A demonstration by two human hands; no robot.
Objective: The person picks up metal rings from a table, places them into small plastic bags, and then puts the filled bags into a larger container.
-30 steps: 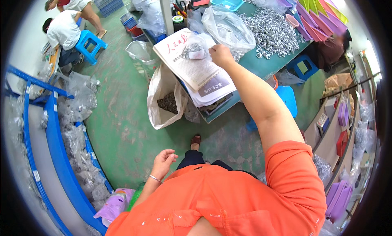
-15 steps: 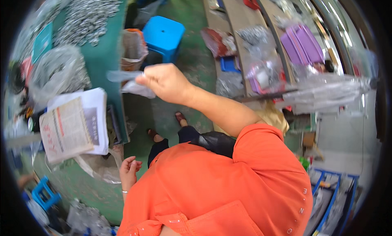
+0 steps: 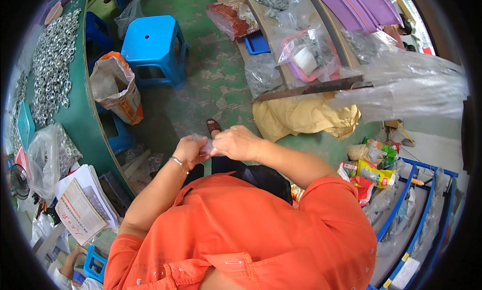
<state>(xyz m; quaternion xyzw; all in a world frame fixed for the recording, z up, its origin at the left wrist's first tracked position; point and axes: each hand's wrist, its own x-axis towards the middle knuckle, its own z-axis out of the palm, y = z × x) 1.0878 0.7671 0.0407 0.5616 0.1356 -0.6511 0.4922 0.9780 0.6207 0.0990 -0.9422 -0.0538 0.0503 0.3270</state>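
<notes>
In front of my body both hands meet on a small piece of translucent plastic that looks like a bag (image 3: 207,145). My left hand (image 3: 188,151), with a bracelet at the wrist, pinches its left side. Closed fingers of my right hand (image 3: 237,142) grip it from the right. Much of the bag is hidden by the fingers. Below the hands show my dark trousers and a foot in a brown sandal (image 3: 214,126).
A green table (image 3: 93,132) at left bears metal rings (image 3: 56,64), a clear bag (image 3: 45,159) and papers (image 3: 80,209). Beyond stand a sack (image 3: 118,89) and blue stool (image 3: 150,41). Shelving with plastic bags and brown paper (image 3: 301,117) is right; a blue rack (image 3: 422,209) stands lower right.
My right hand has come back from beside the table toward my body with the plastic bag. My left hand has risen to take hold of it too. The view has shifted.
</notes>
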